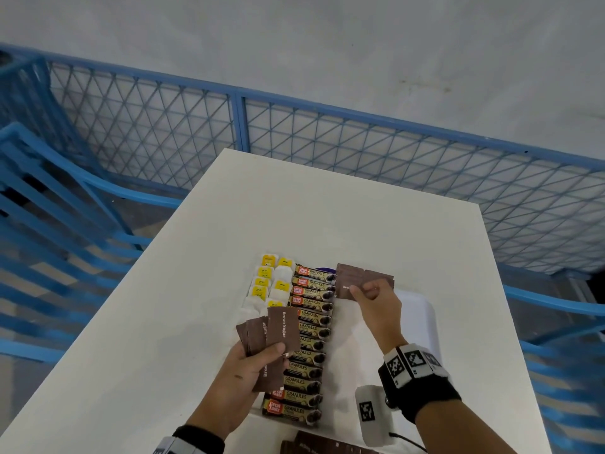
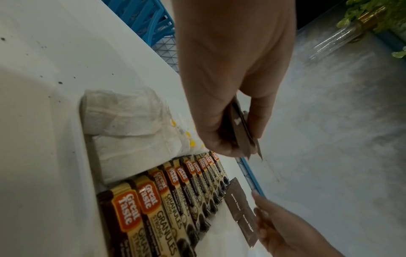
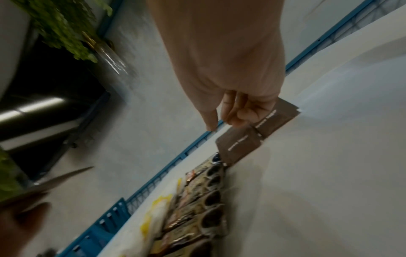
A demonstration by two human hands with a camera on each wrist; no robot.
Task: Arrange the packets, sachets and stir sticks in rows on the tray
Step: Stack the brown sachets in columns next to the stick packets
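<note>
Holding a fanned bunch of flat brown paper sugar sachets [image 1: 271, 332] printed "Brown Sugar", the left hand [image 1: 252, 371] sits at lower centre of the head view, its thumb pressed across the front of the fan and its fingers curled behind it. In the left wrist view the same sachets show edge-on, pinched between thumb and fingers [image 2: 222, 135]. The right hand [image 1: 376, 298], right of centre in the head view, pinches two more brown sugar sachets [image 1: 352, 280] between thumb and curled fingers; these lie at the upper end of the bare strip just right of the coffee row, and whether they already touch the tray cannot be told. A long column of brown-and-cream "Great Taste Granules" coffee stick packets [image 1: 309, 335] runs down the middle of the white plastic tray [image 1: 422, 309], each packet overlapping the next. Left of that column lie white tea bags with yellow tags [image 1: 270, 283], in two short rows. The tray rests on a white rectangular table [image 1: 294, 208]. More brown sachets [image 1: 314, 445] lie at the bottom edge of the head view. A blue metal mesh fence [image 1: 360, 142] crosses behind the table.
</note>
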